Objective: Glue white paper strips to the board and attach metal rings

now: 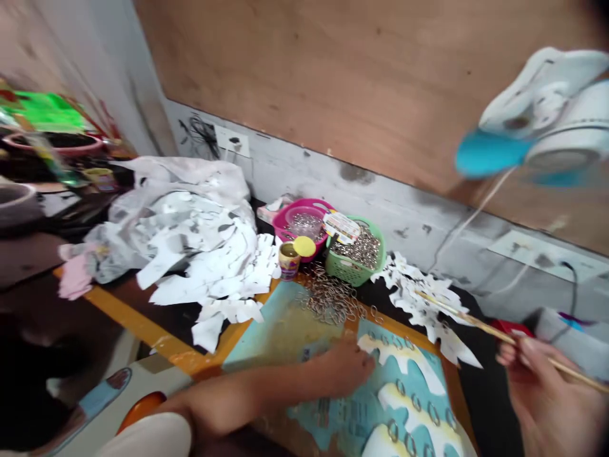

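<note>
My right hand (547, 387), at the lower right, is closed around a long thin wooden paintbrush (480, 322), whose tip points left over white paper cut-outs (413, 289). My left hand (340, 371) is low over the work board with its fingers curled; motion blur and the hand itself hide what is in them. Just right of it, white scalloped paper strips (397, 355) lie on a blue sheet (371, 327), with yellowish bands and several metal rings standing along them. A heap of loose metal rings (333, 297) lies beyond my left hand.
Behind the heap stand a pink basket (280, 222) and a green basket (349, 274) of metal pieces, beside a small tin (288, 263). White paper scraps (204, 254) pile up at left. A white-and-blue fan (556, 120) hangs upper right. A wooden wall panel (333, 82) rises behind.
</note>
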`<state>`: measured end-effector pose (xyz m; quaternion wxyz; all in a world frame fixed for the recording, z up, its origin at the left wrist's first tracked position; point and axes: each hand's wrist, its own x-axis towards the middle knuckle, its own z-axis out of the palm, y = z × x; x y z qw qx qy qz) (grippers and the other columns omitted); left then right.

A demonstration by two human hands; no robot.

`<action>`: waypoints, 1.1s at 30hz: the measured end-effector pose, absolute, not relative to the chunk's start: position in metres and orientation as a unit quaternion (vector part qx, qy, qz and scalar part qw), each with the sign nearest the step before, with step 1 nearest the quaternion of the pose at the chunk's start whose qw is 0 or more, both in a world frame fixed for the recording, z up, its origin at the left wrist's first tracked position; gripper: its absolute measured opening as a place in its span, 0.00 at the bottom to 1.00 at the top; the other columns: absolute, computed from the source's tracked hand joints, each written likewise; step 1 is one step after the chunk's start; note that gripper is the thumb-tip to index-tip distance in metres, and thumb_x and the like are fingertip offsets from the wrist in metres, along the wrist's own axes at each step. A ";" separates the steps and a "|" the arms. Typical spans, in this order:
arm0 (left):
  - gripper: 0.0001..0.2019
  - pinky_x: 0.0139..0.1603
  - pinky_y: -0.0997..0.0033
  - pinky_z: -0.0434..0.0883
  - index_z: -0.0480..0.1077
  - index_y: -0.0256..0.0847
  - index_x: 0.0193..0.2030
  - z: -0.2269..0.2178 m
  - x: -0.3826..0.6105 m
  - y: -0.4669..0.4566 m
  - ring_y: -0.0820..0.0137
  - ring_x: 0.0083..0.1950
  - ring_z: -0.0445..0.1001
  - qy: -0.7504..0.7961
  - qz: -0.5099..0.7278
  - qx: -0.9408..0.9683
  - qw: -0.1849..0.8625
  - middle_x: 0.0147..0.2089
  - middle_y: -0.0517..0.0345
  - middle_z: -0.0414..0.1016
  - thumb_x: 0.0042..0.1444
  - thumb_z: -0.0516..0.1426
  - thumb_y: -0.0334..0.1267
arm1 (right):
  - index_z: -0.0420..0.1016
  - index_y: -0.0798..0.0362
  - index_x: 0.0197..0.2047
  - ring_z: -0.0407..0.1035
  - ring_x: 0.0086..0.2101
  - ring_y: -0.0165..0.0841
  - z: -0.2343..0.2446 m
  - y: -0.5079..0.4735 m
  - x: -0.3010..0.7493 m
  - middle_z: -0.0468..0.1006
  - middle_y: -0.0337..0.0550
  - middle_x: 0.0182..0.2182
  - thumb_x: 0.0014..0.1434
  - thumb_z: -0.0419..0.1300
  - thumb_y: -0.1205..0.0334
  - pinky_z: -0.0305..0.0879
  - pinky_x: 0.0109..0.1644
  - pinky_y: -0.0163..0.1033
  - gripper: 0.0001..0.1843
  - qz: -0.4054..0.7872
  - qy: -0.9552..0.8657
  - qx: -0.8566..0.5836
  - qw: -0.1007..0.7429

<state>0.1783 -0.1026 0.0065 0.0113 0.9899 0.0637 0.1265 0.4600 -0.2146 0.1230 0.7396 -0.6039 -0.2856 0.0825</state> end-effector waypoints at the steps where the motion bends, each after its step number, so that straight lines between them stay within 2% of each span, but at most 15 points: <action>1: 0.10 0.40 0.61 0.72 0.72 0.37 0.47 0.009 0.175 -0.102 0.62 0.37 0.74 0.055 0.138 0.989 0.006 0.36 0.47 0.77 0.61 0.53 0.32 | 0.79 0.47 0.31 0.68 0.22 0.32 0.138 -0.191 0.432 0.74 0.42 0.26 0.46 0.74 0.53 0.66 0.23 0.41 0.12 0.108 -0.328 -0.584 0.735; 4: 0.06 0.43 0.60 0.71 0.73 0.39 0.42 0.021 0.158 -0.100 0.61 0.40 0.73 0.043 0.173 0.984 -0.008 0.36 0.46 0.76 0.62 0.55 0.34 | 0.79 0.52 0.32 0.70 0.23 0.32 0.175 -0.121 0.347 0.76 0.40 0.23 0.52 0.71 0.50 0.68 0.28 0.38 0.14 0.119 -0.470 -0.570 0.663; 9: 0.04 0.42 0.66 0.71 0.71 0.39 0.34 0.041 0.088 -0.079 0.67 0.36 0.72 0.164 0.236 0.957 0.022 0.33 0.56 0.74 0.60 0.57 0.34 | 0.75 0.53 0.28 0.64 0.19 0.28 0.191 -0.032 0.257 0.74 0.38 0.19 0.61 0.62 0.49 0.59 0.22 0.32 0.18 0.095 -0.662 -0.543 0.509; 13: 0.08 0.45 0.62 0.72 0.72 0.37 0.42 0.046 0.007 -0.033 0.62 0.42 0.73 0.384 0.282 0.879 0.016 0.41 0.48 0.74 0.64 0.52 0.30 | 0.74 0.52 0.26 0.61 0.17 0.27 0.184 0.003 0.230 0.71 0.36 0.17 0.63 0.59 0.51 0.55 0.23 0.33 0.18 0.004 -0.723 -0.528 0.446; 16: 0.10 0.45 0.58 0.73 0.71 0.34 0.48 0.050 -0.047 0.008 0.57 0.45 0.73 0.476 0.291 0.830 0.006 0.43 0.43 0.72 0.65 0.51 0.32 | 0.73 0.52 0.26 0.60 0.16 0.27 0.179 0.016 0.216 0.70 0.35 0.16 0.63 0.58 0.51 0.54 0.24 0.33 0.17 -0.024 -0.741 -0.532 0.409; 18: 0.14 0.46 0.57 0.73 0.69 0.32 0.54 0.053 -0.071 0.033 0.54 0.48 0.73 0.491 0.282 0.824 0.004 0.49 0.39 0.71 0.63 0.52 0.32 | 0.73 0.51 0.27 0.61 0.16 0.28 0.174 0.023 0.207 0.71 0.35 0.15 0.62 0.57 0.52 0.53 0.24 0.34 0.16 -0.013 -0.750 -0.542 0.380; 20: 0.22 0.46 0.61 0.72 0.68 0.40 0.59 0.055 -0.085 0.053 0.56 0.52 0.72 0.468 0.258 0.845 0.010 0.56 0.43 0.70 0.59 0.51 0.24 | 0.72 0.51 0.26 0.64 0.18 0.30 0.168 0.032 0.198 0.71 0.36 0.16 0.62 0.56 0.53 0.53 0.25 0.34 0.16 0.007 -0.762 -0.547 0.346; 22: 0.29 0.45 0.65 0.71 0.70 0.46 0.57 0.056 -0.089 0.068 0.58 0.53 0.72 0.402 0.203 0.893 0.016 0.63 0.50 0.66 0.51 0.51 0.18 | 0.71 0.51 0.25 0.65 0.19 0.31 0.163 0.039 0.192 0.71 0.36 0.15 0.61 0.57 0.53 0.53 0.26 0.34 0.15 0.028 -0.775 -0.544 0.320; 23: 0.28 0.44 0.66 0.71 0.73 0.46 0.53 0.056 -0.089 0.074 0.59 0.52 0.73 0.370 0.179 0.911 0.019 0.64 0.51 0.67 0.49 0.51 0.17 | 0.71 0.51 0.25 0.65 0.19 0.31 0.161 0.041 0.191 0.70 0.36 0.15 0.61 0.57 0.53 0.53 0.26 0.34 0.15 0.037 -0.778 -0.543 0.314; 25: 0.20 0.43 0.67 0.71 0.76 0.42 0.40 0.060 -0.090 0.082 0.61 0.47 0.74 0.331 0.159 0.930 0.024 0.57 0.50 0.73 0.47 0.52 0.17 | 0.72 0.51 0.25 0.65 0.18 0.30 0.160 0.042 0.194 0.70 0.35 0.15 0.61 0.57 0.53 0.54 0.25 0.34 0.16 0.038 -0.774 -0.547 0.317; 27: 0.14 0.41 0.68 0.71 0.74 0.40 0.32 0.071 -0.096 0.083 0.64 0.41 0.74 0.336 0.182 0.924 0.028 0.43 0.50 0.76 0.51 0.51 0.20 | 0.73 0.51 0.27 0.66 0.18 0.30 0.161 0.036 0.203 0.72 0.36 0.17 0.63 0.56 0.51 0.56 0.24 0.33 0.17 0.037 -0.747 -0.564 0.350; 28: 0.15 0.40 0.69 0.71 0.74 0.41 0.33 0.080 -0.101 0.082 0.64 0.40 0.74 0.344 0.199 0.917 0.028 0.40 0.51 0.75 0.54 0.49 0.21 | 0.73 0.52 0.28 0.66 0.19 0.30 0.162 0.032 0.209 0.73 0.37 0.18 0.64 0.56 0.49 0.57 0.24 0.33 0.18 0.048 -0.723 -0.574 0.381; 30: 0.16 0.38 0.68 0.71 0.75 0.41 0.41 0.104 -0.115 0.073 0.65 0.39 0.73 0.365 0.250 0.897 0.020 0.43 0.52 0.74 0.61 0.46 0.27 | 0.72 0.53 0.27 0.67 0.19 0.30 0.162 0.022 0.223 0.74 0.38 0.18 0.62 0.59 0.46 0.62 0.24 0.33 0.20 0.112 -0.658 -0.585 0.461; 33: 0.12 0.50 0.61 0.70 0.74 0.43 0.44 0.147 -0.133 0.048 0.63 0.48 0.71 0.360 0.367 0.858 0.006 0.42 0.56 0.73 0.65 0.49 0.36 | 0.71 0.53 0.26 0.66 0.17 0.28 0.153 0.011 0.242 0.74 0.37 0.18 0.57 0.66 0.46 0.65 0.21 0.32 0.20 0.249 -0.538 -0.558 0.581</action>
